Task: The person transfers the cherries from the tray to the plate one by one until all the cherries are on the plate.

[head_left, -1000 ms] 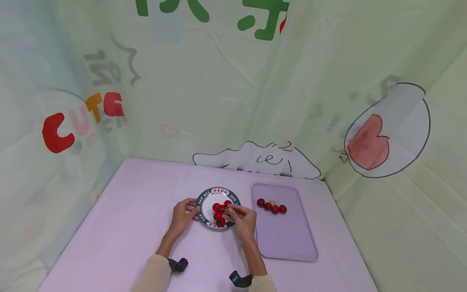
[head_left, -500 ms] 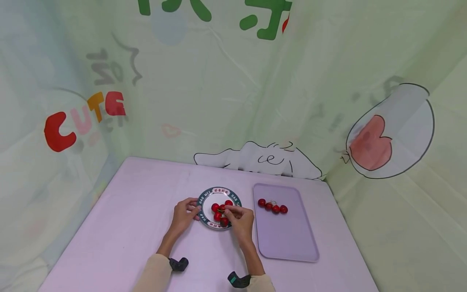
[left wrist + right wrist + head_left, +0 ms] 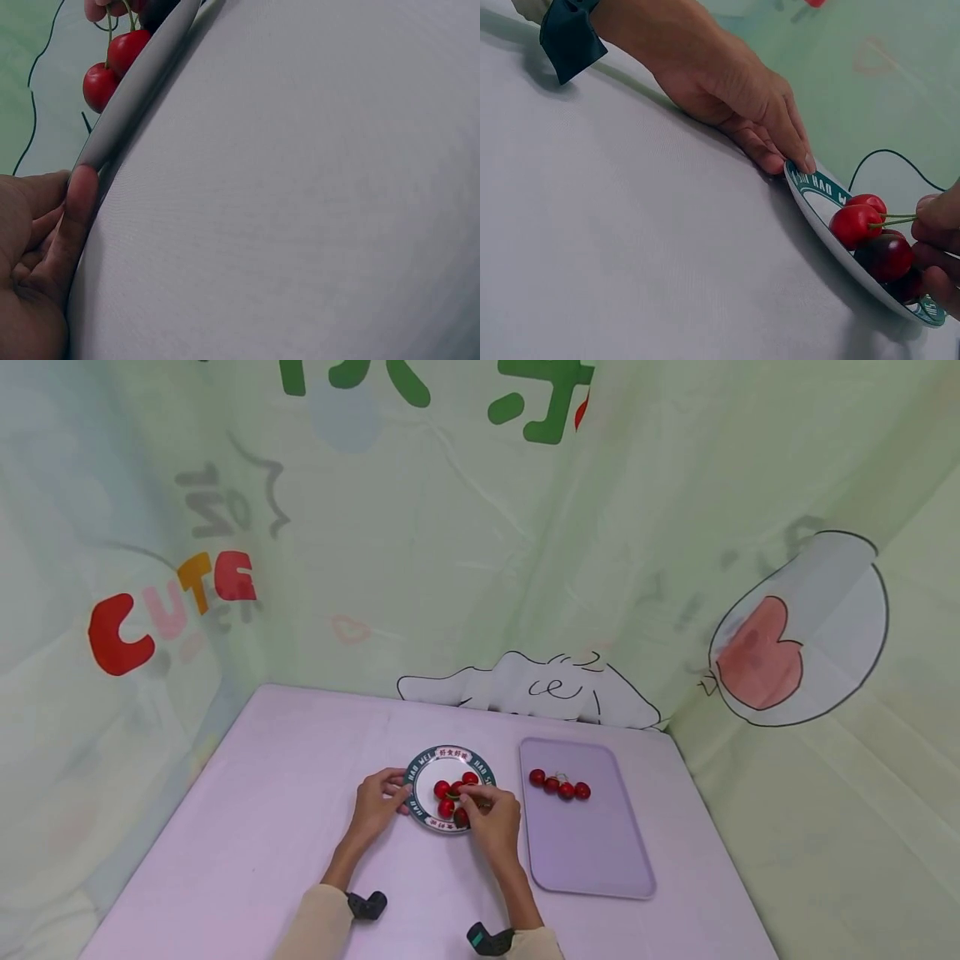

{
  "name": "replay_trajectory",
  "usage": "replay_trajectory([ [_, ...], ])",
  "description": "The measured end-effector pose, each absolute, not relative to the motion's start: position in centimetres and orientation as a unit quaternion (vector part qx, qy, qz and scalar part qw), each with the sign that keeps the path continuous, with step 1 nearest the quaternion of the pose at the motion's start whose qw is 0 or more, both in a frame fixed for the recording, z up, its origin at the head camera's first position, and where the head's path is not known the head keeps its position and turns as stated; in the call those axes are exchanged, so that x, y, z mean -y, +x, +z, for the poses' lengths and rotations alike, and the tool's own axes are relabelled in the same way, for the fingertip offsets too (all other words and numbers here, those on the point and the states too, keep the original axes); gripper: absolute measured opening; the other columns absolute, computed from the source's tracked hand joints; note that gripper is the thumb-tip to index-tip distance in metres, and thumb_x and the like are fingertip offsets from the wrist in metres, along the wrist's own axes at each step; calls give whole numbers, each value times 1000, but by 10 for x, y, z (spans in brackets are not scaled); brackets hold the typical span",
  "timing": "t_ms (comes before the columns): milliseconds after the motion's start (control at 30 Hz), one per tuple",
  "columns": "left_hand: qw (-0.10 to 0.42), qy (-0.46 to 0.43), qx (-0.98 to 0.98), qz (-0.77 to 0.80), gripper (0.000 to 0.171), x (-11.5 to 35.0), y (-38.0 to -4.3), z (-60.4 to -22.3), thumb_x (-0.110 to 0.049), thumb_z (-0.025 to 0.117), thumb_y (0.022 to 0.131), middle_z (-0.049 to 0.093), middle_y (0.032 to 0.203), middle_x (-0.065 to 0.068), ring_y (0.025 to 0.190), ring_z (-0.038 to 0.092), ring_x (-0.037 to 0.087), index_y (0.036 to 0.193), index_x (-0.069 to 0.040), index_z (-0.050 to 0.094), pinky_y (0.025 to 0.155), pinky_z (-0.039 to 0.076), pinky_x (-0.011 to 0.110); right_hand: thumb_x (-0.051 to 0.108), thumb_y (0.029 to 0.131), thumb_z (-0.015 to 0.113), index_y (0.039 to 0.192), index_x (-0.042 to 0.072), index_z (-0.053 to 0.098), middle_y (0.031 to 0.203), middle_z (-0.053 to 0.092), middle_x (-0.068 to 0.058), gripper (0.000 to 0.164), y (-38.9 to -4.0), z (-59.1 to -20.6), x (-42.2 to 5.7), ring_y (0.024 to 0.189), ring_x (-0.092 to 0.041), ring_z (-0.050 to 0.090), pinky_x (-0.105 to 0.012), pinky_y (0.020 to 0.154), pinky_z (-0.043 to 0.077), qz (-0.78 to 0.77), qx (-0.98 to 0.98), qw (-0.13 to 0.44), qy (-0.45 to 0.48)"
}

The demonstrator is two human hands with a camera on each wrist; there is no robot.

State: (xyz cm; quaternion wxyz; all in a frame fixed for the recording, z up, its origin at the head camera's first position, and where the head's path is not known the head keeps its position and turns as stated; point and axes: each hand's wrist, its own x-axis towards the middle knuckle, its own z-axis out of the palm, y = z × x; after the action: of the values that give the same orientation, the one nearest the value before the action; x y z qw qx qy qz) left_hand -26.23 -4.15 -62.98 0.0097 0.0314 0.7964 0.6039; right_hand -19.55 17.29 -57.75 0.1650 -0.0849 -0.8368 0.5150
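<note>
A round plate (image 3: pixel 422 766) with a green lettered rim lies on the table and bears several red cherries (image 3: pixel 442 790). My left hand (image 3: pixel 375 804) holds the plate's left edge, thumb at the rim; the left wrist view shows a finger against the side of the plate (image 3: pixel 139 97). Over the plate's right part, my right hand (image 3: pixel 497 822) pinches green cherry stems (image 3: pixel 898 218) between thumb and fingertips. Two bright red cherries (image 3: pixel 855 226) hang from those stems at plate level, beside darker ones (image 3: pixel 885 257). The right hand hides part of the plate and perhaps more fruit.
Right of the plate lies a purple rectangular tray (image 3: pixel 588 852), with a row of several cherries (image 3: pixel 566 791) across its upper part. The pale table (image 3: pixel 300 760) is bounded by printed cloth (image 3: pixel 450 568) at the back and sides.
The right hand has shifted slightly left and toward me, with the pinched cherries moving a little the same way. One cherry at the plate's near side sits farther right. The left hand stays put.
</note>
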Motion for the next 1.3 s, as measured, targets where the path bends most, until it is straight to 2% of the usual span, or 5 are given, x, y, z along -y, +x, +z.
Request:
replay_trajectory([
  [200,8,39,-795,606,35,42,-260,-629,-7,75,103,73,108,15,65,73,12,137,0,70,67,60,17,8,95,84,104,17,89,107,85,-2,13,-191,-575,-173,90,-15,67,-18,69,53,467,864,174,-68],
  [500,7,34,-791,611,37,41,-261,-632,-6,76,101,74,107,14,64,73,13,137,-2,70,68,60,16,9,95,85,103,17,89,107,85,-1,12,-191,-582,-177,97,-18,74,-19,73,55,439,878,183,-59],
  [733,7,33,-795,606,38,41,-262,-632,-6,76,101,74,108,14,65,73,12,138,-1,70,68,60,16,11,95,85,104,17,89,107,85,-1,11,-190,-583,-178,101,-20,76,-25,79,57,426,883,188,-53],
  [1000,7,33,-793,608,38,41,-261,-630,-6,76,101,74,110,16,64,73,12,138,-1,70,68,60,15,14,95,85,108,16,88,109,85,-1,13,-187,-581,-181,102,-20,76,-22,77,56,429,881,189,-58],
  [1300,3,37,-791,611,37,42,-261,-632,-5,76,101,75,109,17,63,73,12,136,1,71,67,60,17,8,93,85,108,10,88,103,84,-3,15,-181,-573,-184,90,-22,72,-20,71,54,460,862,207,-49],
])
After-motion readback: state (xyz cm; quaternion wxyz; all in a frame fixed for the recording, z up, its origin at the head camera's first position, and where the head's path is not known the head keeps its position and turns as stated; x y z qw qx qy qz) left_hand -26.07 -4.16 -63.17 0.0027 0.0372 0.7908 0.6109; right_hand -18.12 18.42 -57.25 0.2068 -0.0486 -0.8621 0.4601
